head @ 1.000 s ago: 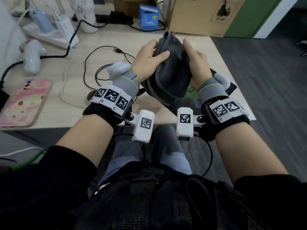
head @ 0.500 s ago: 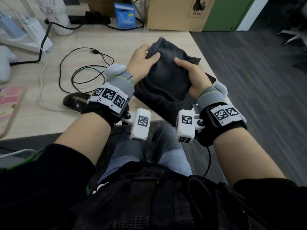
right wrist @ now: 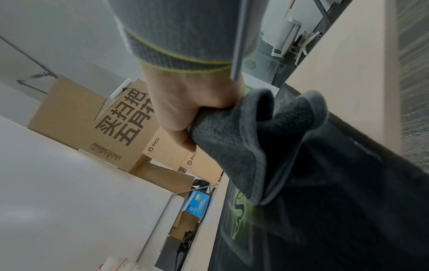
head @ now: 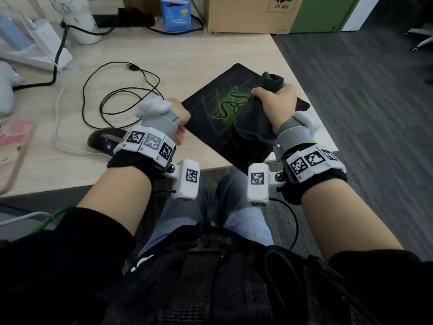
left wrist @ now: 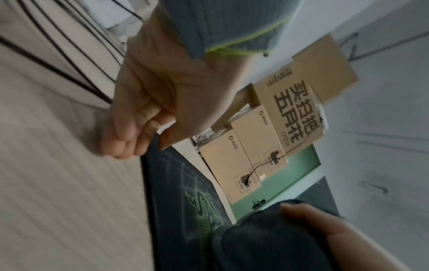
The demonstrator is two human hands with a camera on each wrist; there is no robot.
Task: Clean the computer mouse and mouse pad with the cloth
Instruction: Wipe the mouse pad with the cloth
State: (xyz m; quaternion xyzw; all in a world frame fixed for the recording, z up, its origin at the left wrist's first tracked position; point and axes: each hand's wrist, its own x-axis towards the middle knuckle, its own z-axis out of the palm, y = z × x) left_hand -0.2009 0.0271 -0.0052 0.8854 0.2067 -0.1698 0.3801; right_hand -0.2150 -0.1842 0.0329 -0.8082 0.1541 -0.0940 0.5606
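Observation:
A black mouse pad [head: 210, 113] with a green logo lies skewed at the desk's near right corner. My right hand [head: 276, 99] grips a bunched dark grey cloth [head: 253, 123] and holds it on the pad's right half; the right wrist view shows the fist [right wrist: 185, 117] closed round the cloth [right wrist: 243, 146] above the pad [right wrist: 325, 220]. My left hand [head: 181, 113] sits at the pad's left corner. In the blurred left wrist view, that corner [left wrist: 176, 192] lies between the thumb and curled fingers of this hand [left wrist: 148, 143]. The black mouse [head: 103, 140] rests left of my left wrist, partly hidden.
Coiled black cables [head: 117, 95] lie behind the mouse, and a white cable runs beside it. A pink phone [head: 11, 148], white chargers [head: 46, 50], a mug [head: 79, 17], a blue box [head: 175, 12] and a cardboard box [head: 250, 15] line the left and back. The desk edge [head: 304, 95] borders grey carpet.
Both hands held the cloth up over the desk. The left hand has let go and dropped to the pad's left corner; the right has bunched the cloth and lowered it onto the pad.

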